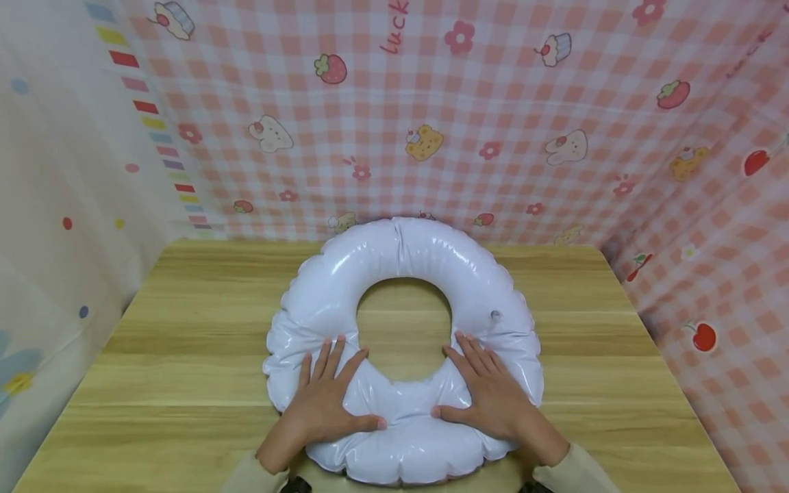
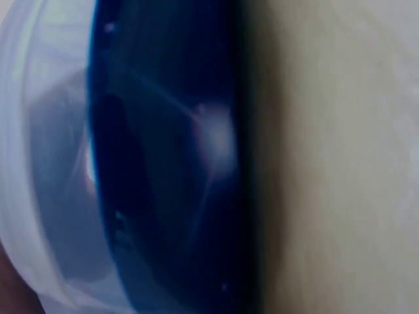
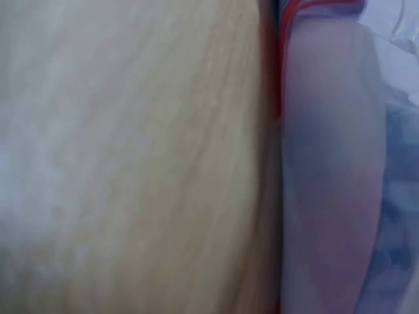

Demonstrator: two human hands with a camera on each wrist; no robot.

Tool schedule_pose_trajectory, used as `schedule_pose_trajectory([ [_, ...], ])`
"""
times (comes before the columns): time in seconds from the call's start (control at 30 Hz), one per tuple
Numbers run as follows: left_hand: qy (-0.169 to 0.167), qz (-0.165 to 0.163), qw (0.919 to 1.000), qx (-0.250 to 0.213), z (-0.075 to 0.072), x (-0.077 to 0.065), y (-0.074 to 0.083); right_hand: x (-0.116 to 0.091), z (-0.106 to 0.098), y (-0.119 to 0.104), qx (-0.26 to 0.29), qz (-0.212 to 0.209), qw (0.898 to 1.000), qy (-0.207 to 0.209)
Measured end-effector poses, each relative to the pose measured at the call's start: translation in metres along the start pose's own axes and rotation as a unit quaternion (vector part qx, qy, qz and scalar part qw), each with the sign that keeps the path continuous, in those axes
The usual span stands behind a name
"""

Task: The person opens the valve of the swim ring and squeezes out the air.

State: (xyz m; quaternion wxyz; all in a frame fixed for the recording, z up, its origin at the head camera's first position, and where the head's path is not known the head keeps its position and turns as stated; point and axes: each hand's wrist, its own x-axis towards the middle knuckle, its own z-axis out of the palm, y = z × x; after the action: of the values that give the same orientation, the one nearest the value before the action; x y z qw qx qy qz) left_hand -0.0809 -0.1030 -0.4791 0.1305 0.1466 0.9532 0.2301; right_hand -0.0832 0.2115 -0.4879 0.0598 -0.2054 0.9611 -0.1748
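Note:
A glossy white inflatable swim ring [image 1: 333,287] lies flat on the wooden table, with puckers along its seam. On its near left part rests my left hand [image 1: 327,404], fingers spread and thumb pointing inward. My right hand [image 1: 493,397] presses the near right part in the same way, fingertips close to the inner hole. The vinyl creases under both palms. A small clear valve [image 1: 496,315] shows beyond the right fingers. Close up in the left wrist view is the ring's dark blue lower side [image 2: 163,163]. The right wrist view has its pale edge [image 3: 334,163] with red trim.
The wooden table [image 1: 203,342] extends to both sides of the ring. Behind it hangs a pink checked cloth [image 1: 382,96] with printed fruit and animals, which also covers the right side. A white dotted curtain [image 1: 68,171] hangs at the left.

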Motion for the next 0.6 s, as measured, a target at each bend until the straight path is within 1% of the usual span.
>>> schedule_pose_trajectory([
  [0.27,0.002,0.001,1.0000,0.000,-0.0024,0.0017,0.0040,0.0021,0.0000,0.0000,-0.006,0.005,1.000,-0.008],
  [0.4,0.005,0.004,1.0000,-0.005,-0.0049,0.0027,0.0048,0.0051,-0.0019,0.0011,-0.001,0.000,1.000,-0.008],
  [0.6,0.021,0.013,0.9994,-0.022,0.0006,0.0028,0.0016,0.0031,-0.0039,0.0061,0.016,-0.005,1.000,0.004],
])
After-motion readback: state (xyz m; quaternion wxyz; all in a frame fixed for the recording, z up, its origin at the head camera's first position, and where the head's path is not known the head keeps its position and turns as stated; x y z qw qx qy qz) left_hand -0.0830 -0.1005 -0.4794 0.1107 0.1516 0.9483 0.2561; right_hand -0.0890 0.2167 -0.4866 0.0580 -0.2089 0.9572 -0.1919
